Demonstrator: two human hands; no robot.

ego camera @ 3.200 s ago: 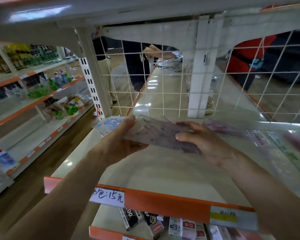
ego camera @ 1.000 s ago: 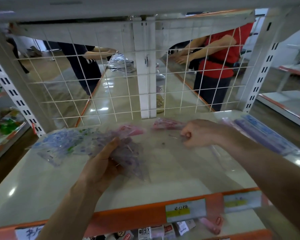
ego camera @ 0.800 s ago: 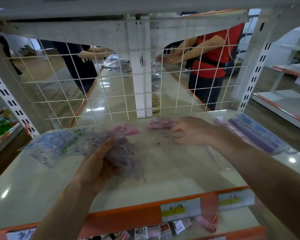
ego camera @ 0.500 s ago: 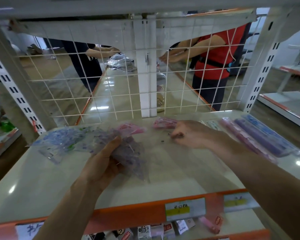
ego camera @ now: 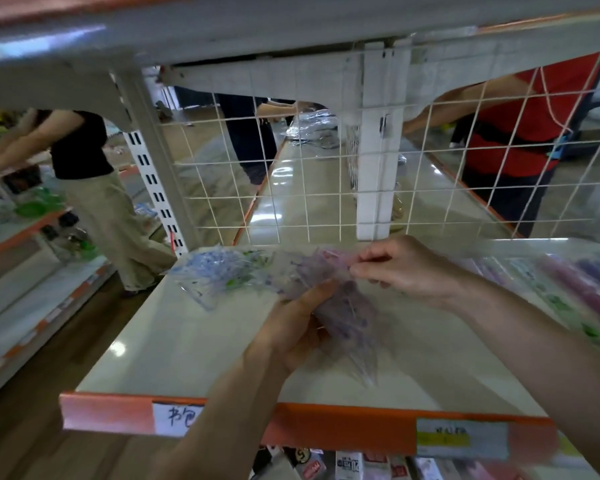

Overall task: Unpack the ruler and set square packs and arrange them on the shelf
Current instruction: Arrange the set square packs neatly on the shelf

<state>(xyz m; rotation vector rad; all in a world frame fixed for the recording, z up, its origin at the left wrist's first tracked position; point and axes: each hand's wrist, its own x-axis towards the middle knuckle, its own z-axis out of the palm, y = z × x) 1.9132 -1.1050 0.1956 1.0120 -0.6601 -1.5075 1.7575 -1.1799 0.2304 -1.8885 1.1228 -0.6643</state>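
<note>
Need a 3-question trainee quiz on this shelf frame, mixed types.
1. True or false: the left hand grips the purple packs.
2. What lies on the shelf left of them? A) blue packs B) bottles C) boxes
3. Which hand pinches the purple packs' far end?

Key: 1 true; 2 A; 3 right hand.
</note>
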